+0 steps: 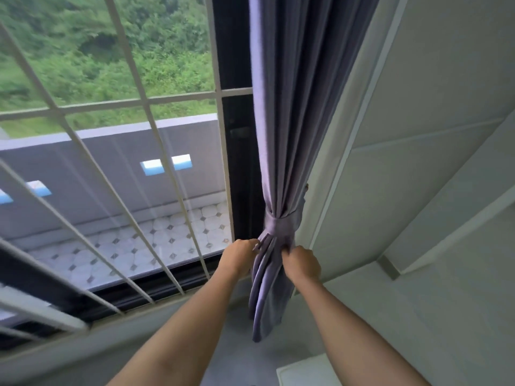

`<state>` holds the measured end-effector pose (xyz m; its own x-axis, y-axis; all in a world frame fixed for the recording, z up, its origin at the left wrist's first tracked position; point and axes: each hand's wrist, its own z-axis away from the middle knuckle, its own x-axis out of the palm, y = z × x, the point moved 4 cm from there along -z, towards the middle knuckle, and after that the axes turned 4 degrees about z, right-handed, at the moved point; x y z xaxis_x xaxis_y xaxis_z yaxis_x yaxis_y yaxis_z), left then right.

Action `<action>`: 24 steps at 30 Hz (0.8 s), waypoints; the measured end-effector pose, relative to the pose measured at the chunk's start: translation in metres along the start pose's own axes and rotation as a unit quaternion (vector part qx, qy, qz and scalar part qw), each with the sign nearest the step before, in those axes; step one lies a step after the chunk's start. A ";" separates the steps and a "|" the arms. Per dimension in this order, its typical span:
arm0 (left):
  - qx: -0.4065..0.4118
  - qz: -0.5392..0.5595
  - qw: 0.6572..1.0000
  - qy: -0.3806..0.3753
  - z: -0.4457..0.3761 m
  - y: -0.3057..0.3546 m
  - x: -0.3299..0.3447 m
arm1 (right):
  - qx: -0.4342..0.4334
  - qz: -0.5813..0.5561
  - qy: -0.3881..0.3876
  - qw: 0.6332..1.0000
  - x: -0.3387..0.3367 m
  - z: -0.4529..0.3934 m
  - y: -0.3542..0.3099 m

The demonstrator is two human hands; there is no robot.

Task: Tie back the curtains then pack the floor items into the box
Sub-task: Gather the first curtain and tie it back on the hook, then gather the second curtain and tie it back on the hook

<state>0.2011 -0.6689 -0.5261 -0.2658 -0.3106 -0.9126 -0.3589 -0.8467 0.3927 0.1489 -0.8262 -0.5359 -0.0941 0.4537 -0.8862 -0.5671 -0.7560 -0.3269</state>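
I have both hands up at the curtain (281, 135), just under its tie-back band (278, 225). My left hand (242, 256) is curled, pinching the folds on the curtain's window side; my right hand (302, 264) is fisted on the folds on its wall side. The curtain hangs gathered into 1 bundle, cinched by the band, with its loose tail dropping below my hands. Left of the curtain runs the dark window frame (239, 151), then the white grille bars (156, 135). Right of the curtain stands the pale wall (418, 162). Below the curtain's tail, near the bottom edge, I see a white corner (303, 370) of something I can't identify.
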 end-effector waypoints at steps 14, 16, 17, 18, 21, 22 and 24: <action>-0.193 0.042 0.963 0.182 0.192 -0.214 -0.163 | -0.300 0.090 -0.062 0.948 0.065 0.139 -0.256; -0.230 0.026 0.950 0.211 0.253 -0.254 -0.202 | -0.359 0.085 -0.053 0.928 0.078 0.184 -0.317; -0.253 0.020 0.942 0.221 0.289 -0.274 -0.221 | -0.388 0.086 -0.049 0.916 0.085 0.212 -0.348; -0.275 0.013 0.933 0.234 0.326 -0.295 -0.241 | -0.423 0.088 -0.042 0.901 0.093 0.241 -0.381; -0.331 -0.033 0.901 0.280 0.436 -0.352 -0.299 | -0.502 0.071 -0.035 0.861 0.108 0.333 -0.470; -0.346 -0.051 0.889 0.295 0.471 -0.368 -0.316 | -0.525 0.062 -0.033 0.848 0.112 0.364 -0.498; -0.380 -0.081 0.866 0.316 0.541 -0.393 -0.346 | -0.567 0.044 -0.020 0.823 0.119 0.426 -0.545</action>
<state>-0.0501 0.0048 -0.3033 0.3622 -0.1332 -0.9225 0.4096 -0.8663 0.2859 0.0982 -0.1594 -0.3230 -0.1336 0.3710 -0.9190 0.5683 -0.7310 -0.3778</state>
